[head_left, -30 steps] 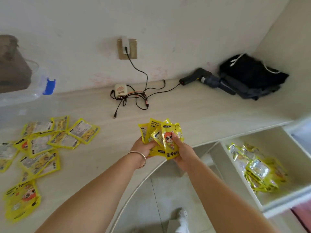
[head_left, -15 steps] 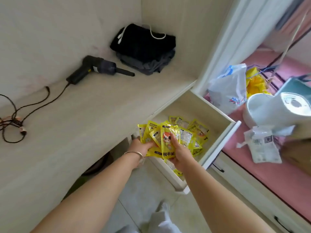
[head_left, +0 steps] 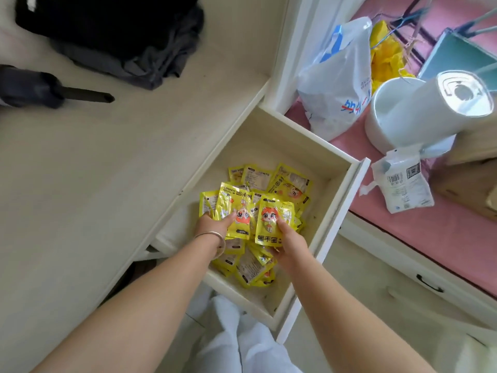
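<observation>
A fanned bunch of glossy yellow foil sachets (head_left: pixel 231 211), printed with an orange-haired cartoon figure, is gripped by the left hand (head_left: pixel 213 228). Its thumb is laid across the front of the bunch, while the fingers are hidden behind it, so their spread cannot be told. A single yellow foil sachet (head_left: pixel 271 224) of the same print is pinched by the right hand (head_left: pixel 290 244), with the thumb pressed on its front face near the right edge and the other fingers curled under its lower edge. The bunch and the single sachet are held upright, just beside each other, directly above the open cream wooden drawer (head_left: pixel 347 205), which is pulled out from under the pale beige desk top (head_left: pixel 107 184). A loose pile of matching yellow sachets (head_left: pixel 285 184) is seen lying on the drawer floor, below and beyond the hands. A thin silver bangle (head_left: pixel 215 239) is worn on the left wrist. On the desk top, well apart from the drawer, a heap of black and grey cloth (head_left: pixel 121 36) and a dark handheld tool with a narrow nozzle (head_left: pixel 53 90) are found. To the right of the drawer, on a pink surface (head_left: pixel 443 238), a white plastic bag with blue and red print (head_left: pixel 338 76), a white cylindrical container (head_left: pixel 403 117) and a small white sealed packet (head_left: pixel 403 187) are set.
</observation>
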`<state>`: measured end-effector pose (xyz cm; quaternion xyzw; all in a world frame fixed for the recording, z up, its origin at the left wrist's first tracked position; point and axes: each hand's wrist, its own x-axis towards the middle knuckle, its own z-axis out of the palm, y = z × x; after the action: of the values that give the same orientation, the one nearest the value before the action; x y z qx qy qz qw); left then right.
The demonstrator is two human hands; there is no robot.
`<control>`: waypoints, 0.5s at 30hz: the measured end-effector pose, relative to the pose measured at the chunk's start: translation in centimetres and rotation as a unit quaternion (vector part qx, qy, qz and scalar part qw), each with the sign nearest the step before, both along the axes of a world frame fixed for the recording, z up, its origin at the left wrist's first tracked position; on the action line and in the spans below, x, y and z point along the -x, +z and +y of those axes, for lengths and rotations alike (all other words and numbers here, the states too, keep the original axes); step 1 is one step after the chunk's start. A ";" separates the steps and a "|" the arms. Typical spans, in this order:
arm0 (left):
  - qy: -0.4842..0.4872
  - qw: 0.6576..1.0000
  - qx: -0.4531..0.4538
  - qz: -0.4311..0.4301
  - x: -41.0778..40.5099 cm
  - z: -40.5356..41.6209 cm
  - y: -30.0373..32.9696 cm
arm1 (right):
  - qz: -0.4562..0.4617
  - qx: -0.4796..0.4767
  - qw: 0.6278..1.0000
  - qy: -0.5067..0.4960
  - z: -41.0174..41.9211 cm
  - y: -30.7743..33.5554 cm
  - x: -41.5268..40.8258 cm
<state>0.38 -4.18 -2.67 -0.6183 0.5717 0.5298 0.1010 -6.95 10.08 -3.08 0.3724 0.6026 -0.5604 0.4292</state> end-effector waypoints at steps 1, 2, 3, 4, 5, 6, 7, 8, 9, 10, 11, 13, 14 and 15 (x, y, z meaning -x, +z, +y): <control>-0.006 1.000 0.000 -0.013 0.5 -0.3 -0.6 | -0.008 -0.012 1.000 -0.014 -0.1 -0.6 0.3; -0.008 1.000 -0.003 -0.028 0.9 -0.5 -1.2 | -0.015 -0.028 0.999 -0.023 -0.3 -1.1 0.6; -0.004 0.999 -0.008 -0.037 1.2 -0.7 -1.9 | -0.021 -0.046 0.998 -0.028 -0.4 -1.6 0.9; 0.002 0.999 -0.011 -0.048 1.5 -0.9 -2.5 | -0.026 -0.062 0.997 -0.030 -0.5 -2.0 1.1; 0.003 0.998 -0.011 -0.057 1.9 -1.1 -3.0 | -0.031 -0.074 0.996 -0.033 -0.7 -2.5 1.3; -0.002 0.998 -0.010 -0.066 2.2 -1.2 -3.4 | -0.032 -0.081 0.996 -0.037 -1.0 -2.9 1.5; -0.011 0.997 -0.005 -0.073 2.4 -1.3 -3.7 | -0.031 -0.083 0.995 -0.045 -1.2 -3.2 1.7; -0.024 0.996 0.000 -0.082 2.7 -1.4 -3.9 | -0.030 -0.082 0.995 -0.057 -1.5 -3.4 1.9; -0.035 0.995 0.009 -0.090 2.9 -1.5 -4.0 | -0.026 -0.081 0.994 -0.067 -1.8 -3.5 2.1; -0.044 0.994 0.018 -0.095 3.0 -1.7 -4.1 | -0.019 -0.080 0.994 -0.075 -2.1 -3.4 2.3; -0.051 0.994 0.026 -0.095 3.1 -1.8 -4.2 | -0.008 -0.079 0.994 -0.078 -2.3 -3.4 2.5; -0.064 0.993 0.037 -0.090 3.1 -2.1 -4.5 | 0.011 -0.072 0.995 -0.068 -2.8 -3.3 2.6; -0.067 0.993 0.039 -0.085 3.1 -2.1 -4.4 | 0.024 -0.076 0.996 -0.043 -2.9 -3.1 2.6; -0.065 0.994 0.042 -0.077 2.9 -2.2 -4.4 | 0.043 -0.088 0.995 -0.006 -3.1 -3.0 2.6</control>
<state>-2.53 -6.34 -7.12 -0.6227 0.6226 0.4485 0.1532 -9.53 7.00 -6.07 0.3875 0.6656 -0.5232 0.3648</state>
